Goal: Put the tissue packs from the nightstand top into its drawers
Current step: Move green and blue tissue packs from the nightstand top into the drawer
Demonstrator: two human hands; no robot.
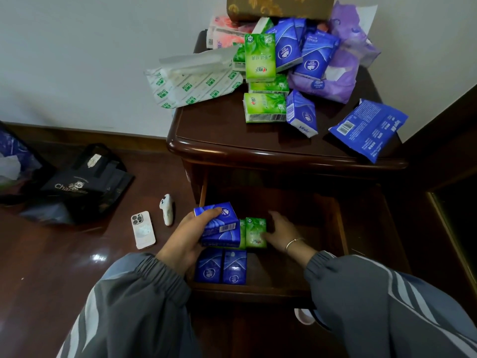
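Note:
The dark wooden nightstand (232, 140) carries a heap of green tissue packs (259, 58), blue tissue packs (302, 112) and purple packs (343, 73) on its top. Its upper drawer (322, 228) is pulled out. My left hand (185, 236) grips a blue pack (219, 220) over the drawer's left side, above another blue pack. My right hand (280, 232) holds a green pack (255, 232) standing in the drawer. Two blue packs (220, 266) lie flat at the drawer's front left.
A flat blue packet (366, 127) hangs over the nightstand's front right edge. A white-and-green ROYO pack (191, 83) overhangs the left edge. On the floor to the left lie a phone (142, 229), a white controller (167, 209) and a black bag (85, 182).

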